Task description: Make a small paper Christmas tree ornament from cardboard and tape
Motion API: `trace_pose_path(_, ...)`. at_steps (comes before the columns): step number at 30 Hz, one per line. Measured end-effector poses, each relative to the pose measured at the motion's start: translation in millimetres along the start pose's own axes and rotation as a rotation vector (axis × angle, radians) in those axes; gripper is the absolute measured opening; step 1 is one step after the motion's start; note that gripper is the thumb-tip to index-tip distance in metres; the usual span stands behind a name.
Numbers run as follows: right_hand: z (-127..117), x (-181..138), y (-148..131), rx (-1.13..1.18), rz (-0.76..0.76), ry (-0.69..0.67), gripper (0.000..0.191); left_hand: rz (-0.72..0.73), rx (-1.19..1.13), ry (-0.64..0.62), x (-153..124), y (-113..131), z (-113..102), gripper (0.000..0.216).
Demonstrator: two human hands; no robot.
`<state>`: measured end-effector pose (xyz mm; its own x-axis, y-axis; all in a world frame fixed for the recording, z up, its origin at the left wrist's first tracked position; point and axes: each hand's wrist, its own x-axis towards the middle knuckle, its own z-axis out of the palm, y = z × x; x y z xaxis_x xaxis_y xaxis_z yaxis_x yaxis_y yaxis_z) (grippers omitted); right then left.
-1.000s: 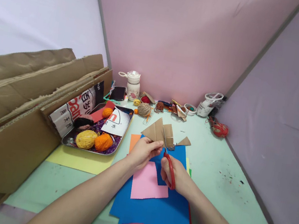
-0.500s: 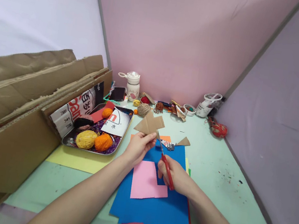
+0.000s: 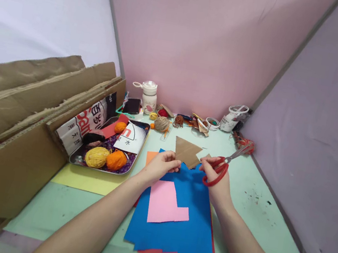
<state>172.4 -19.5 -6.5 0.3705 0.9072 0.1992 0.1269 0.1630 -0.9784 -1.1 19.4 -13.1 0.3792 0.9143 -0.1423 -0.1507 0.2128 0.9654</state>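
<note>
My left hand (image 3: 162,167) pinches the lower left corner of a brown cardboard cut-out (image 3: 186,151) held just above the table. My right hand (image 3: 216,177) is closed around the red handles of a pair of scissors (image 3: 226,164); the blades point up and to the right, away from the cardboard. The right fingertips lie close to the cut-out's right corner. Under both hands lies a blue paper sheet (image 3: 186,227) with a pink paper piece (image 3: 164,203) on top.
A metal tray (image 3: 137,151) at the left holds yarn balls and paper. Large cardboard sheets (image 3: 16,136) lean along the left. A yellow sheet (image 3: 90,180) lies in front of the tray. A white bottle (image 3: 149,96), twine and small supplies line the back wall.
The scissors left the cardboard and swung to the right, blades now pointing away. The cardboard piece turned in my left hand and sits lower. A cut scrap dropped onto the blue paper.
</note>
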Motion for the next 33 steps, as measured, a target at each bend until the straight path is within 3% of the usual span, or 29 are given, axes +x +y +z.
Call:
trace_pose_path(3, -2.6, 4.7, 3.6, 0.124, 0.027, 0.024, 0.020, 0.002, 0.015, 0.011, 1.8, -1.0, -2.5, 0.023)
trace_pose_path(9, -1.2, 4.5, 9.5, 0.194, 0.044, -0.066, 0.016, -0.037, -0.080, 0.076, 3.2, -0.2, -1.2, 0.021)
trace_pose_path(15, -2.1, 10.2, 19.7, 0.363, 0.103, 0.000, 0.020, -0.086, -0.234, 0.173, 3.8, 3.3, -1.0, 0.030)
trace_pose_path(22, -2.1, 11.5, 22.5, 0.358, 0.129, -0.012, 0.021, -0.013, -0.101, 0.196, 7.1, -6.4, -3.1, 0.029)
trace_pose_path(33, -4.7, 12.9, 17.7, 0.292, 0.105, -0.025, 0.021, 0.022, -0.087, 0.251, 10.8, -8.3, -9.6, 0.031)
